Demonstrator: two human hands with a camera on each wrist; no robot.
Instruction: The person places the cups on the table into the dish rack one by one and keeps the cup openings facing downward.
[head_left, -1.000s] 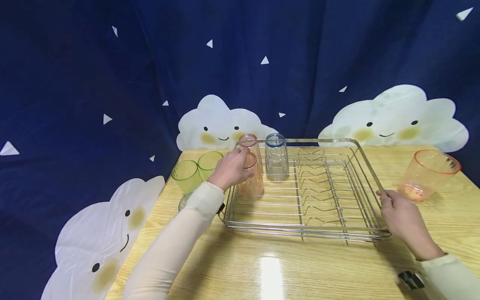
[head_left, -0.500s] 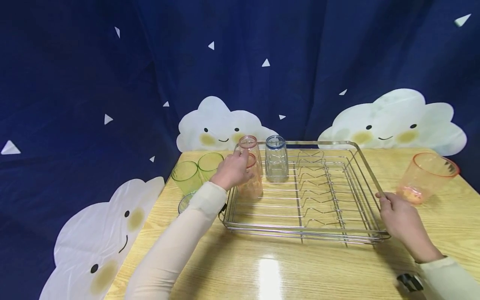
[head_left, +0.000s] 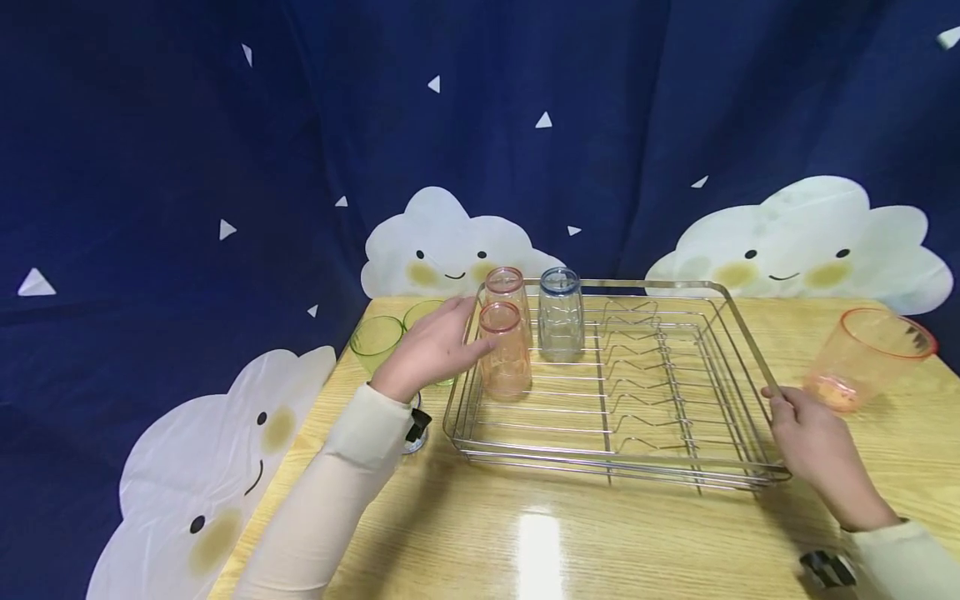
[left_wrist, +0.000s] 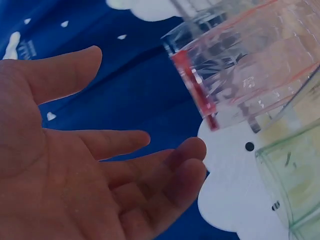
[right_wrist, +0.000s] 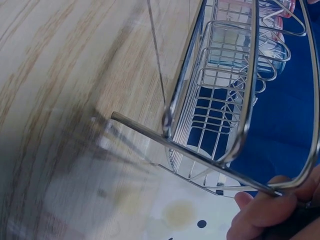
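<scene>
My left hand hovers with fingers extended between the green cups and an orange cup, its thumb pointing at the cup near the rim. In the left wrist view the palm holds nothing. The orange cup stands bottom-up at the left end of a wire dish rack. Behind it are a pink cup and a blue cup, also bottom-up. My right hand grips the rack's right rail; the right wrist view shows its fingers curled around the metal bar.
Left of the rack stand two green cups, partly behind my left hand. A clear cup is mostly hidden under my left wrist. A wide orange container stands on the wooden table at right. A blue curtain hangs behind.
My left hand has let go of the orange cup and moved left, fingers opening; the cup stays on the rack. My right hand keeps its grip on the rail.
</scene>
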